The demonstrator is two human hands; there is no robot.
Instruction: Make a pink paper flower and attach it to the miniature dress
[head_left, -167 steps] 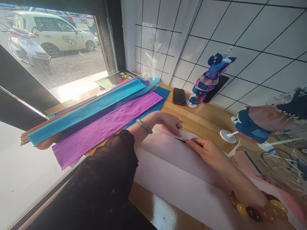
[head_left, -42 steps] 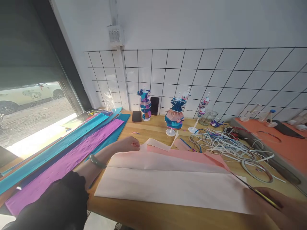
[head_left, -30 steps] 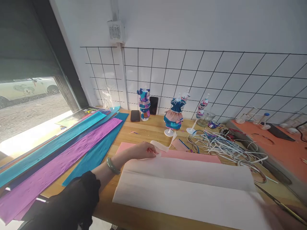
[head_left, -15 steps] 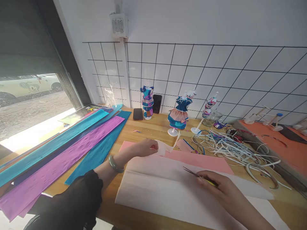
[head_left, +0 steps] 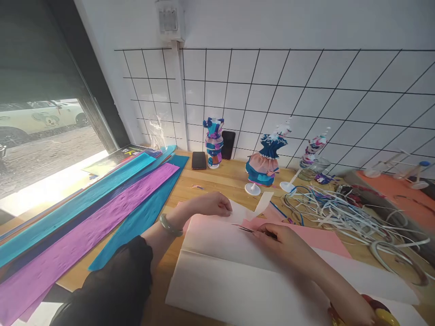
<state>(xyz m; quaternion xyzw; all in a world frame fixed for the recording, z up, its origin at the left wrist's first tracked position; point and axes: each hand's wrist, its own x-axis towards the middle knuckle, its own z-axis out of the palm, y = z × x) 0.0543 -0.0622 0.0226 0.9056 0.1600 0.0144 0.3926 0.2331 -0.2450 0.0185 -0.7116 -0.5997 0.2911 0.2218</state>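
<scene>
Steadying the sheet: the white sheet point(head_left: 220, 240) lies across the near part of the worktop point(head_left: 180, 185); tension should come from the left hand point(head_left: 215, 204) alone.
Left-hand state: curled, with fingertips at the sheet's far portion; whether they pinch or merely press cannot be told.
Right-hand state: the right hand point(head_left: 278, 240) is gripping the scissors point(head_left: 245, 229), concealing most of their length.
Blade position: tips slightly parted, directed left, just right of the left hand's fingertips; contact with the sheet cannot be confirmed.
Finger clearance: the likely main hazard. Move the left fingertips out of the blade line before each closing stroke.
Stroke: short, level strokes would probably give the cleanest edge; avoid twisting the wrist.
Crease reference: the crease point(head_left: 231, 261) runs left to right on the near side of the blades and may serve as an alignment guide.
Pink layer: pink paper point(head_left: 321, 237) shows along the sheet's far side. Check that the lower blade does not catch it.
White flap: a flap point(head_left: 264, 203) rises far of the hands; hold it clear.
Cord tangle: the tangle point(head_left: 346, 222) lies on the right; avoid sliding the sheet into it.
</scene>
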